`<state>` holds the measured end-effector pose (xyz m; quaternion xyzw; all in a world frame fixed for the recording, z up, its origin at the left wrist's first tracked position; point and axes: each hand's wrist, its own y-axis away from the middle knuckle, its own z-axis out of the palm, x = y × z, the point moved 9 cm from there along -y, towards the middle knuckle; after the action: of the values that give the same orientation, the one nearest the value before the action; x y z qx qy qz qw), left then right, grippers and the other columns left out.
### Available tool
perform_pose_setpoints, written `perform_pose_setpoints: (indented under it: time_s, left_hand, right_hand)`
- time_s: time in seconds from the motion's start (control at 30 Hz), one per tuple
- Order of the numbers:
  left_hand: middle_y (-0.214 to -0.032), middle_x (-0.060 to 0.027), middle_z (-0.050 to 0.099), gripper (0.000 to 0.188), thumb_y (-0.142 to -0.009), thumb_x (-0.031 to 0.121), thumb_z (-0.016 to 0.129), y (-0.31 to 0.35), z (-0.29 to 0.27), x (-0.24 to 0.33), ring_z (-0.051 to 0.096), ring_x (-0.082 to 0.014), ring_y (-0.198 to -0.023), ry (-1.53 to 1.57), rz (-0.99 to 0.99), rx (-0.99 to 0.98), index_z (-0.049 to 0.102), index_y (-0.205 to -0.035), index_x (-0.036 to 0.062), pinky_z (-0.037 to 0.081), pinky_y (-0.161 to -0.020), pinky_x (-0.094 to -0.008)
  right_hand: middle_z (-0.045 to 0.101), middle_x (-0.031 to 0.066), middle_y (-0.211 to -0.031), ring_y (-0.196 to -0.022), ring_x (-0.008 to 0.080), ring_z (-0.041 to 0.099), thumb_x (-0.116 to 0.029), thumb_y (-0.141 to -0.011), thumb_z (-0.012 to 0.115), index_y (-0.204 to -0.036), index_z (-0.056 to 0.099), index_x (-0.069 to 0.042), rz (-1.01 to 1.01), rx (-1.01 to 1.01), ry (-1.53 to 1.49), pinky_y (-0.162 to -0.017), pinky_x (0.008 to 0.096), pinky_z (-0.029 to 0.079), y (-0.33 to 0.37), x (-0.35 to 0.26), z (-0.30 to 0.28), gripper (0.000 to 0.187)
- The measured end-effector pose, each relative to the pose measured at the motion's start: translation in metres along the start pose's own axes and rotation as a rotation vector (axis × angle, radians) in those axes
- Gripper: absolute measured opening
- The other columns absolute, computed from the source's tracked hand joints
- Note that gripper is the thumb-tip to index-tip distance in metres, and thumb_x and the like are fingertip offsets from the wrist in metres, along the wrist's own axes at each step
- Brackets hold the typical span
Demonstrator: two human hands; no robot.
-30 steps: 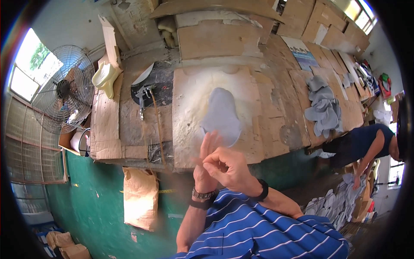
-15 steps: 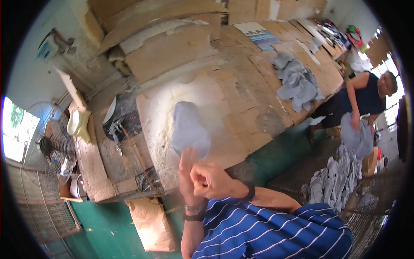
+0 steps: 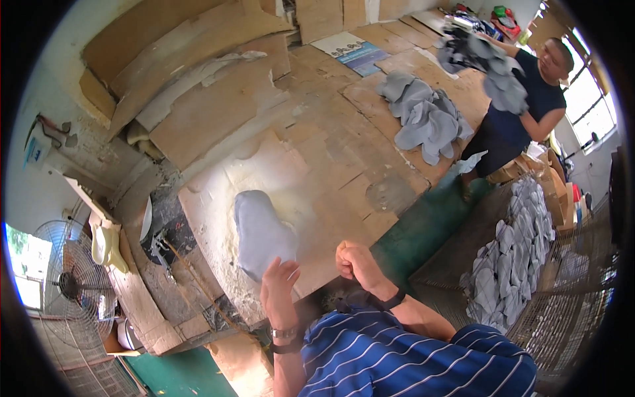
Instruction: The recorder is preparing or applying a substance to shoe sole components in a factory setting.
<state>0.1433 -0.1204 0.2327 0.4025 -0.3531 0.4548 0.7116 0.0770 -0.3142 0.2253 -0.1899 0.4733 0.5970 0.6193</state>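
A grey, rounded, sole-shaped piece lies flat on a pale board dusted with cream powder. At its near edge is my left hand, open, its fingers stretched and slightly bent. Those fingertips overlap the lower edge of the piece, but I cannot tell whether they touch it. My right hand is held apart to the right, in front of the table edge. Its fingers are curled into a closed fist, and whatever may be inside is hidden.
A heap of grey pieces lies farther back on the cardboard-covered table. At right, a co-worker lifts a bundle of grey pieces. Many more grey pieces stand in rows below. A fan and a metal tool are at left.
My hands, close together before, have moved apart, the right one going rightward. The co-worker has raised a grey bundle over the table's far right side. My view has shifted.
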Motion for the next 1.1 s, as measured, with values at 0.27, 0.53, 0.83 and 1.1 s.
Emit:
perform_pose_setpoints:
  time_s: [0.27, 0.53, 0.83, 1.1]
  left_hand:
    - [-0.119, -0.0242, 0.066, 0.059, -0.108, 0.044, 0.043, -0.020, -0.007, 0.002, 0.066, -0.0357, -0.111, 0.021, 0.039, 0.022, 0.050, -0.138, -0.0059, 0.052, -0.099, -0.0481]
    - [-0.115, -0.0224, 0.065, 0.057, -0.107, 0.042, 0.048, -0.015, -0.014, -0.002, 0.066, -0.0341, -0.108, -0.119, 0.024, 0.166, 0.049, -0.137, -0.0068, 0.052, -0.100, -0.0488]
    - [-0.113, -0.0220, 0.063, 0.057, -0.104, 0.040, 0.055, -0.024, -0.005, -0.011, 0.065, -0.0310, -0.104, -0.133, 0.013, 0.156, 0.050, -0.134, -0.0090, 0.055, -0.097, -0.0430]
    - [-0.111, -0.0198, 0.068, 0.047, -0.107, 0.032, 0.052, -0.048, 0.018, 0.008, 0.067, -0.0255, -0.102, -0.234, 0.052, 0.143, 0.055, -0.131, -0.0083, 0.054, -0.094, -0.0369]
  right_hand:
    - [0.066, 0.0073, -0.074, -0.059, 0.0206, 0.060, -0.017, -0.095, 0.063, -0.083, 0.061, -0.003, -0.371, 0.163, 0.830, -0.056, 0.0338, 0.047, -0.090, 0.018, -0.046, 0.019]
    - [0.071, 0.0180, -0.076, -0.073, 0.0351, 0.071, -0.009, -0.078, 0.062, -0.077, 0.069, -0.002, -0.396, 0.045, 1.620, -0.062, 0.0457, 0.056, -0.218, 0.057, -0.044, 0.010]
    - [0.072, 0.0159, -0.074, -0.071, 0.0300, 0.073, -0.009, -0.074, 0.069, -0.070, 0.073, -0.006, -0.243, 0.041, 1.814, -0.054, 0.0395, 0.053, -0.278, 0.080, -0.067, 0.007]
    - [0.072, 0.0233, -0.088, -0.084, 0.0391, 0.072, -0.014, -0.077, 0.065, -0.082, 0.075, -0.003, -0.154, 0.209, 1.564, -0.070, 0.0510, 0.055, -0.266, 0.094, -0.083, 0.016]
